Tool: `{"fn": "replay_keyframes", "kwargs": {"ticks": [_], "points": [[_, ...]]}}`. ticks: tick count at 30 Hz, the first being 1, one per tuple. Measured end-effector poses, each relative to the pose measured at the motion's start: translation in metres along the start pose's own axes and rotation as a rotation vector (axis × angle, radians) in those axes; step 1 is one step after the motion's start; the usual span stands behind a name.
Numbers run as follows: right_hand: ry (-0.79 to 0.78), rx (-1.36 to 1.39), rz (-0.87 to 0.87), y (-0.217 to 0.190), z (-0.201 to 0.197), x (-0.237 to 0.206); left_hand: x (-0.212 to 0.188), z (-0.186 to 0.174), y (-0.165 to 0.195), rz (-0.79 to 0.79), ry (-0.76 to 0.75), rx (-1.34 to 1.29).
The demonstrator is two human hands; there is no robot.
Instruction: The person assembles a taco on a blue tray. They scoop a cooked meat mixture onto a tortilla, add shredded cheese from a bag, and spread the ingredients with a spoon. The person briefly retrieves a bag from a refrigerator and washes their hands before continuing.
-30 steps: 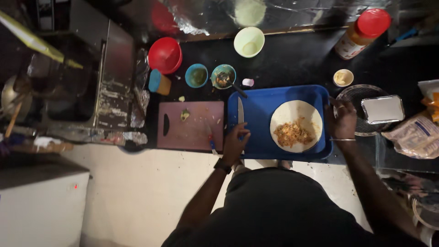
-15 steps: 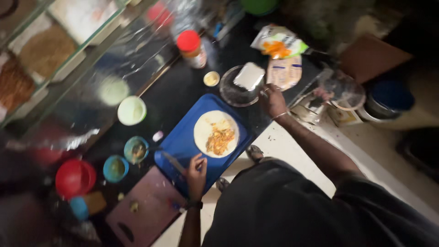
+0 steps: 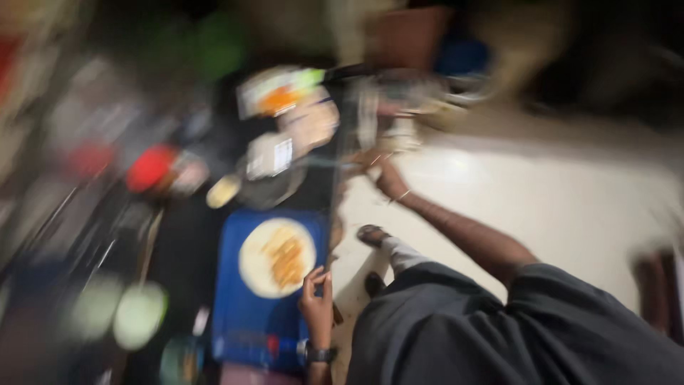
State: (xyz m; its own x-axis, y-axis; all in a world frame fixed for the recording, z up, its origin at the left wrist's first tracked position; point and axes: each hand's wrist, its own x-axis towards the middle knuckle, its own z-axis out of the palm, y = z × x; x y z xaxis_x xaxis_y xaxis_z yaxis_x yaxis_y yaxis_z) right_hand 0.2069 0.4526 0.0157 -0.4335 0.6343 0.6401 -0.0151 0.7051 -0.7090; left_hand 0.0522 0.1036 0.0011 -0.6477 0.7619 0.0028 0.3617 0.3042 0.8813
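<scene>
The whole view is smeared by motion. A blue tray [image 3: 235,321] lies on the dark counter with a white plate [image 3: 274,257] of orange-brown food on it. My left hand [image 3: 317,296], a watch on its wrist, rests at the tray's right edge with its fingers curled; the blur hides whether it grips anything. My right hand [image 3: 377,171] is stretched out to the counter's edge, beside a round glass dish [image 3: 274,182] with a white packet on it. What the fingers do there is not clear.
A red-lidded jar [image 3: 153,167], a small yellowish cup [image 3: 222,191] and food packets [image 3: 285,96] sit beyond the dish. Pale green bowls [image 3: 139,314] stand left of the tray. Pale floor [image 3: 534,192] and my sandalled foot [image 3: 374,235] lie to the right.
The camera has swung further right, and the picture is now heavily blurred. My left hand has shifted from the tray's middle to its right edge. My right hand stays near the glass dish.
</scene>
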Motion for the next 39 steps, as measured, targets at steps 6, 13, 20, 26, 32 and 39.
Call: {"fn": "replay_keyframes", "kwargs": {"ticks": [6,13,20,26,32,39], "points": [[0.139,-0.579,0.431,-0.094,-0.207,-0.191,0.015,0.154,0.086,0.056,-0.649,-0.221],[0.727,-0.965,0.785,-0.168,-0.434,-0.365,-0.064,0.347,0.233,0.394,-1.013,0.083],[0.973,-0.962,1.014,-0.156,-0.582,-0.53,-0.225,0.57,0.323,0.427,-1.366,0.054],[1.327,-0.843,1.205,-0.143,-0.689,-0.663,-0.33,0.696,0.384,0.34,-1.617,0.276],[1.716,-0.809,1.178,-0.135,-0.796,-0.779,-0.392,0.824,0.406,0.784,-1.831,0.255],[1.511,-1.29,1.074,-0.117,-0.947,-0.835,-0.497,0.993,0.406,0.872,-2.073,0.271]]}}
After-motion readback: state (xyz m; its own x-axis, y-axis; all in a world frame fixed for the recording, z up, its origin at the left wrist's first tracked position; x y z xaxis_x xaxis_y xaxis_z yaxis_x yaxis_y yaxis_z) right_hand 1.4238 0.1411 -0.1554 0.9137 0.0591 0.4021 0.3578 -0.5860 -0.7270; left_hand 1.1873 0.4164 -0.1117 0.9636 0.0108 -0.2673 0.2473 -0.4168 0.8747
